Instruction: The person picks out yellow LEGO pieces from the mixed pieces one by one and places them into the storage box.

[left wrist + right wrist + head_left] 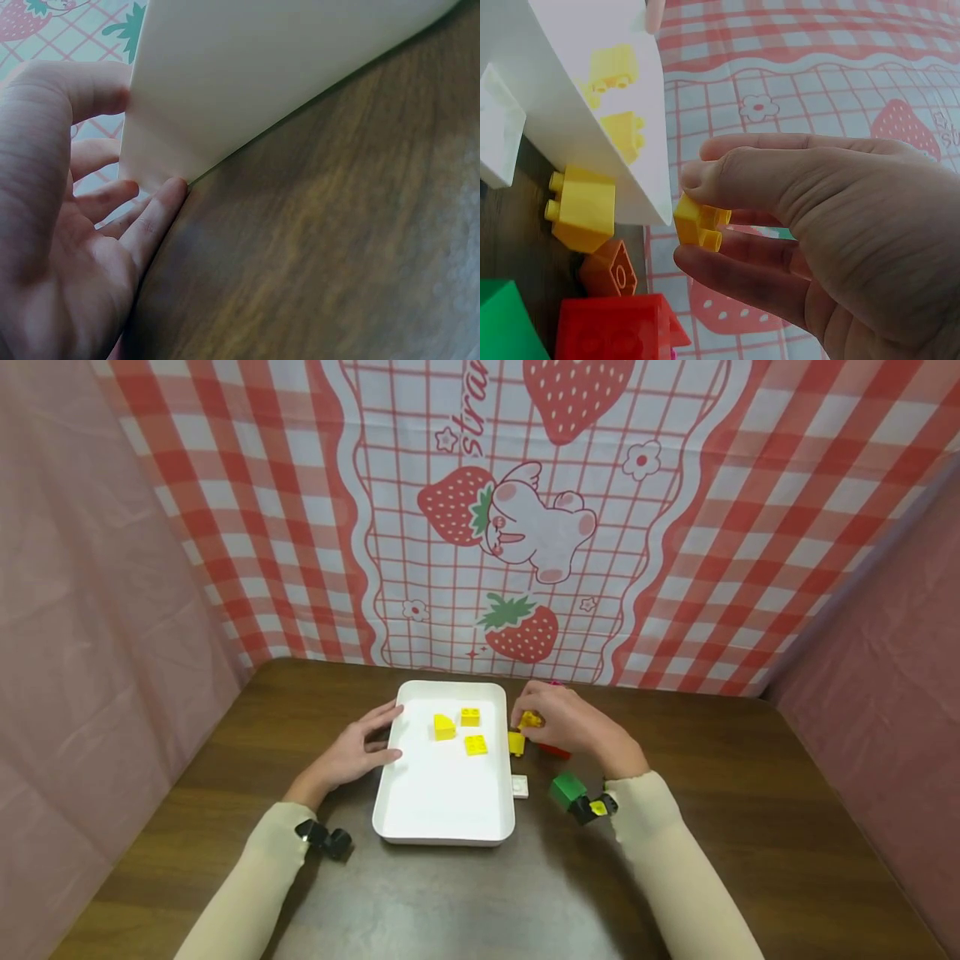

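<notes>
My left hand (352,752) rests at the left side of a white tray (442,802). In the left wrist view its thumb and fingers lie loosely against the tray's rim and outer wall. Just off the tray's right edge, my right hand (562,717) pinches a small yellow toy brick (692,220) between thumb and fingers, studs toward the palm. Inside the tray sit a square yellow brick (470,717), a yellow brick with a curved side (444,727) and a flat yellow brick (476,745). Below the right hand, another yellow brick (516,743) stands against the tray's outside.
Right of the tray are a white piece (520,787) by its wall, a green block (567,789) near the right wrist, a red brick (611,330) and an orange brick (604,274). A strawberry-print cloth (487,568) hangs behind the wooden table (720,793).
</notes>
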`<act>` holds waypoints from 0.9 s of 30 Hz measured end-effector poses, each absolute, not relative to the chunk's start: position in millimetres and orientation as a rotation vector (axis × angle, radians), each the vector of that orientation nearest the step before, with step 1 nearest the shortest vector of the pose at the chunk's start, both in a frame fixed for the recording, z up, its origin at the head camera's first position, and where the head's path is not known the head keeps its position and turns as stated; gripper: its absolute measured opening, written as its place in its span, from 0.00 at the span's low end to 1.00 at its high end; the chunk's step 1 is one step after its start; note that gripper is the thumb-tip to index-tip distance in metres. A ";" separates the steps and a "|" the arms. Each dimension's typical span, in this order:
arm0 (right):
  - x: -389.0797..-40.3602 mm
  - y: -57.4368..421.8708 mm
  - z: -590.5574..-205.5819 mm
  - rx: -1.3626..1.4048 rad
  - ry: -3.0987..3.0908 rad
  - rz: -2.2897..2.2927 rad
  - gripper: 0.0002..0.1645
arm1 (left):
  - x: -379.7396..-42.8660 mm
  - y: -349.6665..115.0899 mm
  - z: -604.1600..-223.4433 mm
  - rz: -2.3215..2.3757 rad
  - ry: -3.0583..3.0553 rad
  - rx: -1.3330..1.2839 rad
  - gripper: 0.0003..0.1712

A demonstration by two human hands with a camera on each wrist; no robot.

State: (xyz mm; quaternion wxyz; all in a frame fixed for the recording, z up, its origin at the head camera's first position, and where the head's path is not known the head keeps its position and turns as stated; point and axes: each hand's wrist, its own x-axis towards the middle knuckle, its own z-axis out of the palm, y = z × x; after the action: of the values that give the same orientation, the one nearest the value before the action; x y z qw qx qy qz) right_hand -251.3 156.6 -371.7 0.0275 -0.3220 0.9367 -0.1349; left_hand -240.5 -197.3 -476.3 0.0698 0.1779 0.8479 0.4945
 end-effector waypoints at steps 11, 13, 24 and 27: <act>-252.4 138.8 -363.2 -0.999 2.862 -0.337 0.13 | -237.7 -197.5 -473.0 1.492 2.544 0.556 0.46; -252.9 134.2 -361.8 -1.012 2.853 -0.318 0.12 | -237.9 -197.7 -473.1 1.492 2.544 0.557 0.46; -250.9 108.0 -360.4 -1.099 2.787 -0.331 0.10 | -237.4 -196.2 -471.9 1.488 2.552 0.547 0.46; -249.9 102.0 -360.6 -1.112 2.784 -0.348 0.09 | -234.3 -193.6 -466.8 1.479 2.554 0.530 0.45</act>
State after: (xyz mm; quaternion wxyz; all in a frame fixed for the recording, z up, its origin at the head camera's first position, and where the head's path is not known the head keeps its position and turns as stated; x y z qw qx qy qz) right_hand -249.9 102.0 -360.6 0.0618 -0.3677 0.9208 -0.1150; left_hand -234.3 -193.6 -466.8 0.0714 0.1762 0.8497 0.4918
